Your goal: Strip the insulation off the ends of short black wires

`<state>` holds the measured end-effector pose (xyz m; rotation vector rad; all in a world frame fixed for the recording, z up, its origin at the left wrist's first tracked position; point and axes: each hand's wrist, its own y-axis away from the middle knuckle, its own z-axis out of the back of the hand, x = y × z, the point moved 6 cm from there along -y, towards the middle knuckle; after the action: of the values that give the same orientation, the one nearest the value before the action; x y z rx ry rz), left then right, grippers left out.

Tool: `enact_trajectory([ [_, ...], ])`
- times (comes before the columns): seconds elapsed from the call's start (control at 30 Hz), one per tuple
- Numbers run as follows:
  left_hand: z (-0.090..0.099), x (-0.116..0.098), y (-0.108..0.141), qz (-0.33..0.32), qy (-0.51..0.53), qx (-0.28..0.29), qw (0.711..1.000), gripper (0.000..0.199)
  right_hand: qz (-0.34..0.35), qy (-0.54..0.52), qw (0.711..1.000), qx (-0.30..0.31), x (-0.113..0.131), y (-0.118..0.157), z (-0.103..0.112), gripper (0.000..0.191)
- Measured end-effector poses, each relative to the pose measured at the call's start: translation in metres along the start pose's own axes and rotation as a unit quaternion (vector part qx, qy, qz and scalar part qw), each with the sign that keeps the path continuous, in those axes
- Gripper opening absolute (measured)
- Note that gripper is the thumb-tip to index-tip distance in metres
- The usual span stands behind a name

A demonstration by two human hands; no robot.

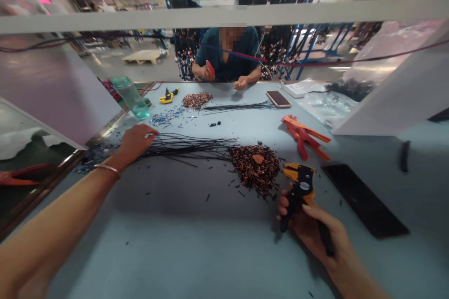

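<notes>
My right hand (315,229) grips the black handles of an orange and black wire stripper (300,184), its head just right of a heap of copper-coloured wire ends (255,168). My left hand (135,142), a bangle on its wrist, reaches far left and rests on the left end of a bundle of thin black wires (189,145) lying across the light blue table (196,243). The fingers curl over the wire ends; a firm grasp cannot be made out.
A red-orange stripper (304,136) and a dark phone (365,200) lie to the right. Farther back are a green plastic bottle (130,96), a yellow tool (168,96), blue bits, a second copper heap (197,99), another phone (278,98). A person in teal (228,56) sits opposite.
</notes>
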<state>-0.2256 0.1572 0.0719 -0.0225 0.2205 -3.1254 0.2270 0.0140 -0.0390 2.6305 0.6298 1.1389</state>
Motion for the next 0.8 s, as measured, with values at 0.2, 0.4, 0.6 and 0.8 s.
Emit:
enact_trajectory([
  [0.2, -0.028, -0.051, -0.036, -0.119, -0.015, 0.013, 0.993, 0.021, 0.005, 0.021, 1.0, 0.013, -0.002, 0.0, 0.007, 0.029],
  [0.4, -0.041, -0.078, -0.044, -0.223, -0.06, 0.044, 0.972, 0.023, -0.017, -0.007, 1.0, 0.015, -0.002, 0.002, 0.001, 0.03],
  [0.6, -0.046, -0.087, -0.046, -0.267, -0.1, 0.068, 0.956, 0.019, -0.032, -0.026, 0.999, -0.008, -0.003, 0.003, 0.003, 0.03],
  [0.8, -0.046, -0.078, -0.053, -0.263, -0.137, 0.066, 0.953, 0.011, -0.033, -0.04, 0.999, -0.008, -0.004, 0.004, 0.002, 0.03],
])
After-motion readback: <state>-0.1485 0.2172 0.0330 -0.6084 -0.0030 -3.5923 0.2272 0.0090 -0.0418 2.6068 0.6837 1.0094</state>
